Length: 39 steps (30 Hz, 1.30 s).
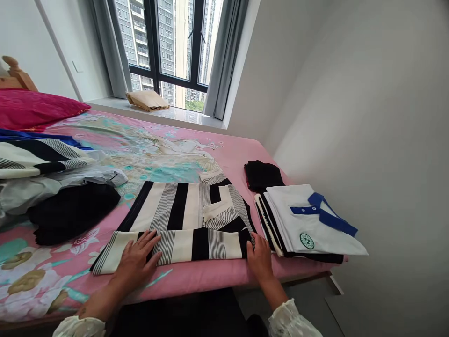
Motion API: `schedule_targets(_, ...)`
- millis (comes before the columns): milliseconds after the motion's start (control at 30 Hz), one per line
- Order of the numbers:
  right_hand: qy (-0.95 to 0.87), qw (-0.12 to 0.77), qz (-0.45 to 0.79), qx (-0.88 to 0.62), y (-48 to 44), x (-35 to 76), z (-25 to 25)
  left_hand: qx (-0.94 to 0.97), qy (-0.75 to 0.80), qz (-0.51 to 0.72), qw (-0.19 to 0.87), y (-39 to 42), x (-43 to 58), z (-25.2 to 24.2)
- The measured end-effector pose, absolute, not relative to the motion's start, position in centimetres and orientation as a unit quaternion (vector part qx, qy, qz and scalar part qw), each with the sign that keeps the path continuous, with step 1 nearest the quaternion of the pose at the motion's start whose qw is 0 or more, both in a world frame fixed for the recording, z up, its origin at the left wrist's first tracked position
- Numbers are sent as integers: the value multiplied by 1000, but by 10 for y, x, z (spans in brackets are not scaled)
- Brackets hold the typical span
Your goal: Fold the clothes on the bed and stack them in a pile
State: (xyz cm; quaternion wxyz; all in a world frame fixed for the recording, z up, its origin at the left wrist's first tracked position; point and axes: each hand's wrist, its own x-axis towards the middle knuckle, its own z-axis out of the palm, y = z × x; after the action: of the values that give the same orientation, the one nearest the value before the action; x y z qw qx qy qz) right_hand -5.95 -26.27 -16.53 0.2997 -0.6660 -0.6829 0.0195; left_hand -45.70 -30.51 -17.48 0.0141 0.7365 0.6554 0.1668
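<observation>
A striped garment (187,210) lies at the near edge of a pink, flowered bedspread (238,147), its closest portion turned over in a long band. The person's left hand (138,257) rests palm-down there, fingers spread; the right hand (260,257) touches the band's other end, though whether it pinches the cloth cannot be told. Beside it sits a neat stack topped by a white blue-collared shirt (301,224); rumpled black cloth (75,210) lies at left. Beyond, smooth grey curtains (228,61) flank a dark-framed window (154,47).
</observation>
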Motion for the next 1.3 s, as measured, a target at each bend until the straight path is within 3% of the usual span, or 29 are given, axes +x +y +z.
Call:
schedule_targets(200, -631, 168, 113, -749, -264, -30, -147, 797, 571, 195, 7, -297, -402, -163)
schedule_targets(500, -595, 219, 287, -718, -258, -13, -160, 610, 776, 151, -58, -321, -505, -158)
schedule_targets(767, -485, 255, 506, -666, -252, -17, -173, 528, 834, 127, 97, -316, -549, -131)
schedule_targets(1100, -456, 211, 536, -679, -255, -15, -165, 508, 793, 232, 244, -295, -555, -113)
schedule_targets(1300, -471, 188, 534, -677, -254, -9, -168, 447, 780, 209, 385, -317, -560, -104)
